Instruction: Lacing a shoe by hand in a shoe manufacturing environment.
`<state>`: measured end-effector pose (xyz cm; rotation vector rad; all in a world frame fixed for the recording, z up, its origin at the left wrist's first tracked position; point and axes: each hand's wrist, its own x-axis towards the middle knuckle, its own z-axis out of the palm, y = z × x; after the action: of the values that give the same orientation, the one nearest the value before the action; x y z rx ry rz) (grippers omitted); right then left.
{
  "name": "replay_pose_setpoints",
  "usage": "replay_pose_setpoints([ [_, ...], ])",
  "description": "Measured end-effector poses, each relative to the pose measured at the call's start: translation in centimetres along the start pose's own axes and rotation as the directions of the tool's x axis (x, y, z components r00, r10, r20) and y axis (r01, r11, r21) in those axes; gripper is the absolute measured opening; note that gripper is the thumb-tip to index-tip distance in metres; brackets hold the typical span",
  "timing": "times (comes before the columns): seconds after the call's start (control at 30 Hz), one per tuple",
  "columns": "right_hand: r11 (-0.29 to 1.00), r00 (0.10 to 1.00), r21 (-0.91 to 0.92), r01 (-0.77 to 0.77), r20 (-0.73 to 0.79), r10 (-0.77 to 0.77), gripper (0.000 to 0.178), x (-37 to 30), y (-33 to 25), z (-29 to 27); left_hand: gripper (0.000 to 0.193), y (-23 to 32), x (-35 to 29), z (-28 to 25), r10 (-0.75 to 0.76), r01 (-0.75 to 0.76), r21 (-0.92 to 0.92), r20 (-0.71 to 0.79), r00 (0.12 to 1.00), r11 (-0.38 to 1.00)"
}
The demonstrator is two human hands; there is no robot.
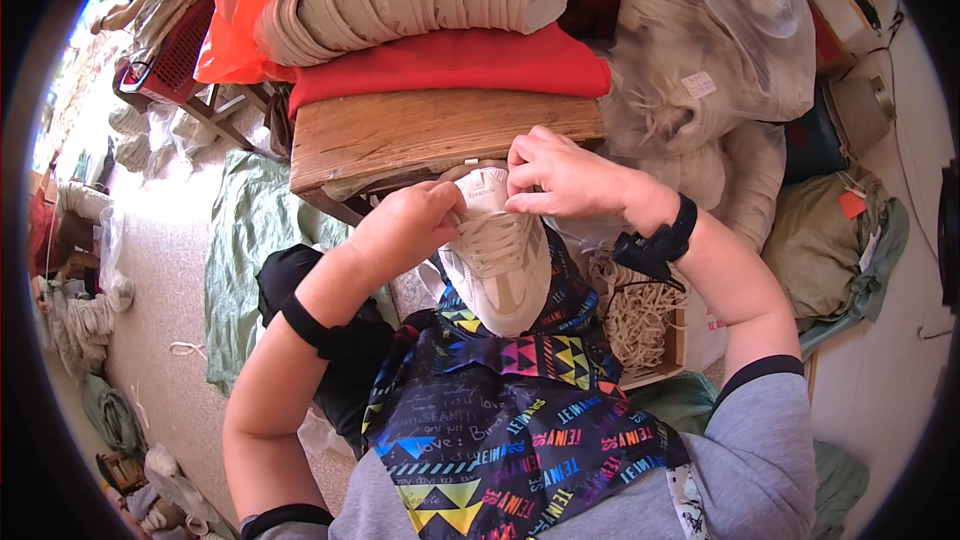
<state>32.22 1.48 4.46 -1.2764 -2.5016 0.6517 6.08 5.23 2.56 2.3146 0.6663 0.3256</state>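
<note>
A cream and beige sneaker [497, 275] rests toe toward me over my lap, its upper end against the wooden table's front edge. Pale laces [498, 243] cross its front, below the upright tongue [484, 187]. My left hand [415, 227] is closed at the shoe's left eyelet edge, thumb and fingers pressed together. On the opposite side, my right hand [562, 176] pinches by the top eyelets, its fingers curled and its back raised. Whether a lace end lies in either pinch is hidden by the fingers.
Ahead stands a wooden table [420, 135] bearing red cloth [450, 68] and stacked beige shoe pieces [415, 2]. A box of loose laces [645, 325] sits right of my lap. Plastic bags [715, 40] crowd the back right; green sheeting [240, 260] covers floor at left.
</note>
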Motion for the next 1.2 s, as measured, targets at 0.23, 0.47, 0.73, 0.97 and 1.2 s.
replay_pose_setpoints([
  [0.23,0.948,0.929,0.131,-0.289,-0.201,0.311,0.018,0.0,-0.4,3.3,0.021,-0.4,0.2,-0.7,-0.084,0.094,0.140,-0.074,0.994,0.986],
  [0.47,0.913,0.919,0.290,-0.287,-0.186,0.348,0.018,-0.4,-0.1,3.7,0.013,-2.2,0.1,0.6,0.051,-0.027,0.164,-0.146,0.988,0.986],
  [0.73,0.999,0.773,-0.009,0.042,-0.633,-0.038,0.008,1.5,-5.5,1.1,0.009,3.1,1.0,2.2,0.128,-0.165,-0.048,-0.435,0.891,0.985],
  [0.97,0.704,0.805,0.710,0.003,-0.420,0.419,0.006,1.5,-11.0,-3.5,0.020,8.5,0.5,-5.0,-0.180,-0.321,-0.727,-0.519,0.836,0.607],
  [1.2,0.365,0.927,0.929,0.061,-0.188,0.324,0.022,2.5,-10.9,0.4,0.020,6.2,0.8,-2.5,-0.194,-0.278,-0.575,-0.626,0.755,0.770],
])
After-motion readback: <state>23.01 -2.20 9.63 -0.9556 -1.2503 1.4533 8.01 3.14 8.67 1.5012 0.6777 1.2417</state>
